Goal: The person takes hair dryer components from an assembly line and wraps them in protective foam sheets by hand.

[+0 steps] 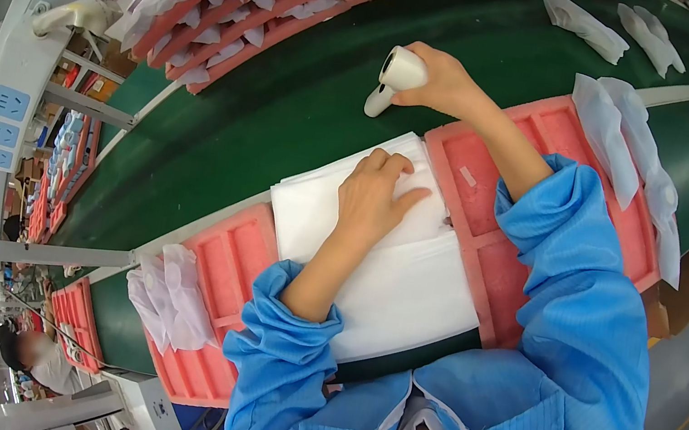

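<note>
My right hand (pixel 437 81) is closed around a white device (pixel 406 70) with a round, dark-rimmed end and a narrower handle, held over the green surface. Flat on a stack of thin white sheets or bags (pixel 410 286) lies my left hand (pixel 373 197), its fingers bent and the thumb apart. Nothing shows in that hand; whether it pinches a sheet is not visible. The stack sits between a pink tray (pixel 505 285) on the right and another pink tray (pixel 219 259) on the left.
Wrapped items (pixel 613 138) rest on the right tray, others (pixel 172 295) on the left one. Stacked pink trays (pixel 282 20) with wrapped pieces stand beyond the green table (pixel 221 133). Two wrapped pieces (pixel 585 25) lie at the far right. A person (pixel 47 361) is at lower left.
</note>
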{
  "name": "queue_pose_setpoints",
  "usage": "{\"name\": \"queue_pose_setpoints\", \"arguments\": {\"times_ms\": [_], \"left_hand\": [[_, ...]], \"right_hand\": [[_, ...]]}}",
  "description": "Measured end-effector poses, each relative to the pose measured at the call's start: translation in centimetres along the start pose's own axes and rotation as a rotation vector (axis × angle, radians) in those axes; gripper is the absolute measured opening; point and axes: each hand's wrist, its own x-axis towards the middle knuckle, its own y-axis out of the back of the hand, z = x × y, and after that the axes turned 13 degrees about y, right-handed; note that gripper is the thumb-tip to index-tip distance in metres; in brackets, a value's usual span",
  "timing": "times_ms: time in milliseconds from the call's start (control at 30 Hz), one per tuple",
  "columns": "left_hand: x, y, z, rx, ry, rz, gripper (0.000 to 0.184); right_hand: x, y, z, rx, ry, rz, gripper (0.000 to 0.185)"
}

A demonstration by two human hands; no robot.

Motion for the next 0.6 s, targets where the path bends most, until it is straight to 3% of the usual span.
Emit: {"name": "queue_pose_setpoints", "arguments": {"times_ms": [333, 500, 600], "left_hand": [[0.3, 0.4, -0.9, -0.051, 0.047, -0.138, 0.028], [-0.4, 1.8, -0.6, -0.095, 0.068, -0.23, 0.021], [-0.3, 1.4, -1.1, -0.067, 0.065, -0.244, 0.027]], "right_hand": [[0.3, 1.8, -1.0, 0.197, 0.026, -0.155, 0.056], [0.2, 3.9, -3.6, 0.473, 0.164, -0.108, 0.057], [0.4, 4.8, -3.7, 0.439, 0.481, -0.165, 0.054]]}}
